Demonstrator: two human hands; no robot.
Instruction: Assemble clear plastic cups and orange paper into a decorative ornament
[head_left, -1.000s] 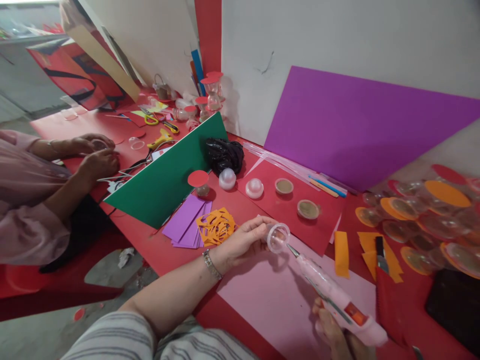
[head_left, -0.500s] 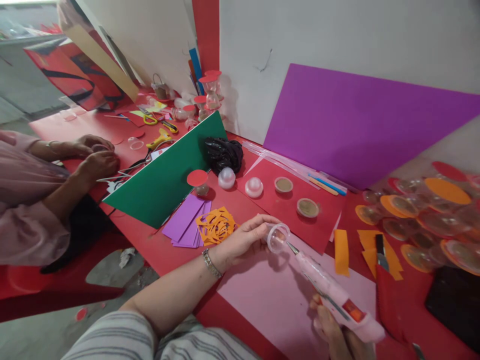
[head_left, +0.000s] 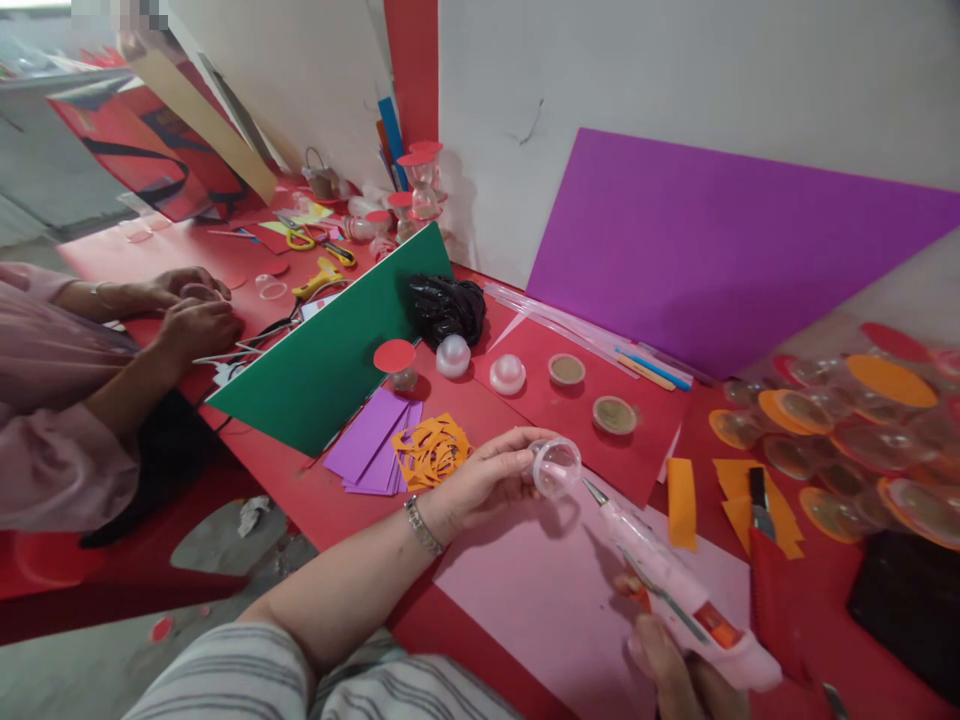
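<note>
Between the fingers of my left hand point(head_left: 506, 468) is a small clear plastic cup point(head_left: 556, 468), its round rim turned toward the right. My right hand point(head_left: 664, 655) grips a pink hot glue gun point(head_left: 667, 575), fingers around its handle near the orange trigger. The metal nozzle points at the cup and stands a little apart from its rim. Beneath both hands lies a pink sheet point(head_left: 525, 600). Two round cups filled with sand-coloured material point(head_left: 615, 414) and two clear domes point(head_left: 508, 374) sit beyond my hands.
Orange cut scraps point(head_left: 433, 450) and purple strips point(head_left: 367, 445) lie left of my hand. A green board point(head_left: 337, 350) stands upright there. At right are a cutter knife point(head_left: 762, 505) and several hourglass-shaped cup pairs point(head_left: 840, 430). A co-worker's hands point(head_left: 199, 310) hold a small round piece.
The glue gun has shifted slightly right and down, so its nozzle has drawn away from the cup. My left hand has turned the cup a little.
</note>
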